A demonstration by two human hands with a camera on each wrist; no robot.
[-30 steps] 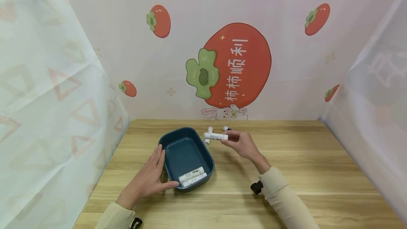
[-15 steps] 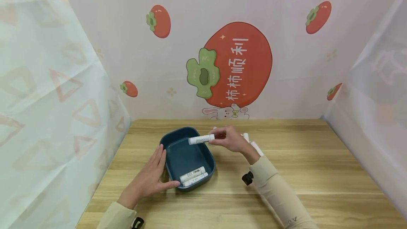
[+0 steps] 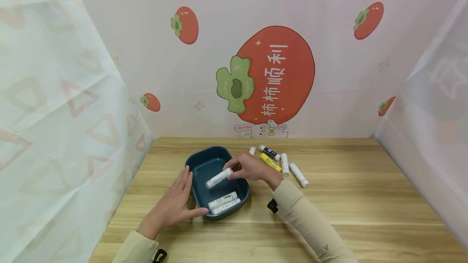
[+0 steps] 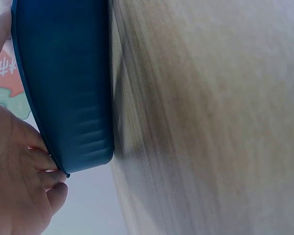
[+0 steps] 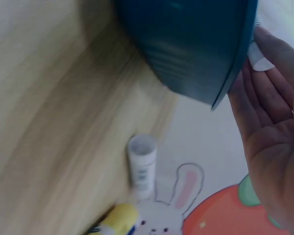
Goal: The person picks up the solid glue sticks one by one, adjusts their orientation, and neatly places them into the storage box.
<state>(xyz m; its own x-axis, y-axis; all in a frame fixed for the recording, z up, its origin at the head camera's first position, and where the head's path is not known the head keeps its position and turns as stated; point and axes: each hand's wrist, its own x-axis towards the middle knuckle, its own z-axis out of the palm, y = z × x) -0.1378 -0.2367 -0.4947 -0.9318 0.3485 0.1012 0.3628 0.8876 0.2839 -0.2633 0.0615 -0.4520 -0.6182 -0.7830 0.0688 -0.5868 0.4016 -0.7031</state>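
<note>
A dark teal box (image 3: 201, 175) stands on the wooden table. My left hand (image 3: 172, 204) lies along its left side, fairly straight fingers on the rim and thumb at the near corner; the left wrist view shows the fingertips (image 4: 53, 178) at the rim. With my right hand (image 3: 250, 167) I pinch one end of a white glue stick (image 3: 218, 178), held tilted within the box's outline. In the right wrist view the held glue stick's end (image 5: 259, 58) shows beside the fingers. Two white glue sticks, an upper (image 3: 222, 201) and a lower (image 3: 226, 206), lie side by side at the box's near end.
Right of the box lie a navy glue stick (image 3: 269, 152), a yellow one (image 3: 271, 162), and two white ones, a nearer (image 3: 298, 175) and a farther (image 3: 284, 164). Another white one (image 3: 252, 151) is partly behind the right hand. A printed cloth (image 3: 197, 76) hangs behind the table.
My right hand has carried the white glue stick left and down, from right of the box to inside its outline. The glue sticks on the right have come into sight. The left hand stays put.
</note>
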